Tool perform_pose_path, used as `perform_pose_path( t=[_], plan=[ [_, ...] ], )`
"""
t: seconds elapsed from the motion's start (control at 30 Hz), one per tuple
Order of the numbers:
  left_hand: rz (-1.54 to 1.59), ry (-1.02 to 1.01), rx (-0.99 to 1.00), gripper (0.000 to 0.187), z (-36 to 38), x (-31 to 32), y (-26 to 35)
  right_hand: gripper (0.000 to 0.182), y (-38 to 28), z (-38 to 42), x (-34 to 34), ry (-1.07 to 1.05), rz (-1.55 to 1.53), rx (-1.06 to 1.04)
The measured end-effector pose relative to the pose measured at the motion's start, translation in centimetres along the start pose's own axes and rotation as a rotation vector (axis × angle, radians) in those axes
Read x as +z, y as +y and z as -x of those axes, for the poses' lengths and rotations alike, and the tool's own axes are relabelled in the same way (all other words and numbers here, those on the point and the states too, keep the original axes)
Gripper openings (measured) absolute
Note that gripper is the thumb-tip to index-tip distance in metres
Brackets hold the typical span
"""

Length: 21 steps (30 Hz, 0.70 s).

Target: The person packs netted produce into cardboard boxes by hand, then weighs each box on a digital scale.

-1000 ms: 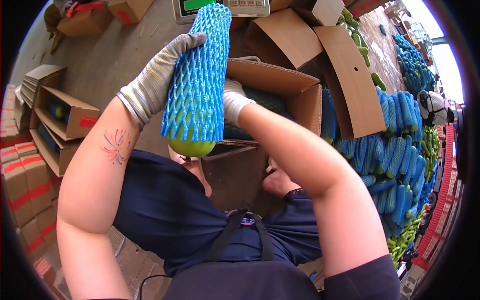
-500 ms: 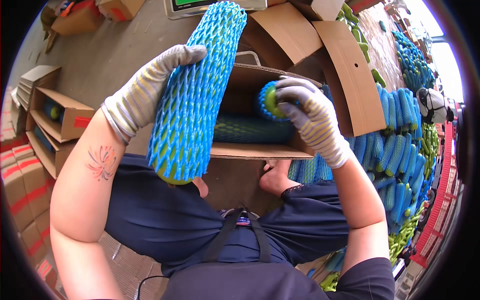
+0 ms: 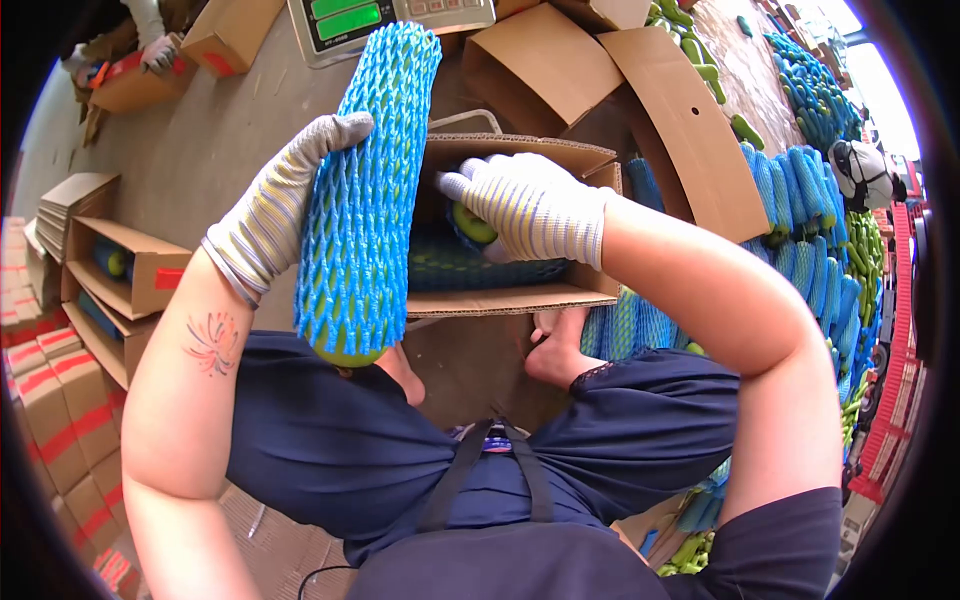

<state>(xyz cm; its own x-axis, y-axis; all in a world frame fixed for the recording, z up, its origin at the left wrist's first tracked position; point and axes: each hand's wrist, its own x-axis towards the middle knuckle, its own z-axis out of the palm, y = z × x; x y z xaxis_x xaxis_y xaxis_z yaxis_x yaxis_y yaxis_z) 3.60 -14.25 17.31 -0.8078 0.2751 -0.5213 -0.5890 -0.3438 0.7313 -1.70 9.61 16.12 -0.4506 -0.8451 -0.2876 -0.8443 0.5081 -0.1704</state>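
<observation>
My left hand [image 3: 268, 205], in a striped knit glove, grips a long green gourd [image 3: 365, 200] in a blue foam net sleeve. The gourd is held nearly upright at the left side of an open cardboard box [image 3: 515, 302], its bare green end pointing down toward me. Inside the box, my gloved right hand [image 3: 540, 208] is closed around the end of a second netted gourd [image 3: 474, 224]; the rest of this one is mostly hidden. Below it, another netted gourd [image 3: 480, 272] lies along the box's near side.
A scale [image 3: 395, 18] with a green display stands beyond the box. Raised cardboard flaps [image 3: 690, 130] slant at the right. Piled netted gourds [image 3: 800, 270] lie farther right. Cartons [image 3: 75, 390] are stacked at left. Another person's gloved hands [image 3: 158, 55] are at a carton, upper left.
My right hand has moved left and deeper into the box with the second gourd, turning its end leftward. The left hand's gourd has shifted slightly left. Another person's hands have come into view.
</observation>
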Motion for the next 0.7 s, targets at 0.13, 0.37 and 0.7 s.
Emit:
perform_pose_path(
  t=[0.13, 0.37, 0.7],
  plan=[
    [0.023, 0.020, -0.010, 0.063, 0.1, 0.1, 0.2, 0.074, 1.0, 1.3, -1.9, -0.052, -0.041, 0.034],
    [0.062, 0.051, -0.007, 0.061, 0.6, -1.0, 0.1, 0.065, -0.7, 7.9, -3.9, 0.321, -0.130, 0.071],
    [0.065, -0.023, -0.024, 0.061, 0.0, 1.4, -0.7, 0.062, -0.1, 7.5, -0.5, 0.258, -0.198, 0.174]
  ],
)
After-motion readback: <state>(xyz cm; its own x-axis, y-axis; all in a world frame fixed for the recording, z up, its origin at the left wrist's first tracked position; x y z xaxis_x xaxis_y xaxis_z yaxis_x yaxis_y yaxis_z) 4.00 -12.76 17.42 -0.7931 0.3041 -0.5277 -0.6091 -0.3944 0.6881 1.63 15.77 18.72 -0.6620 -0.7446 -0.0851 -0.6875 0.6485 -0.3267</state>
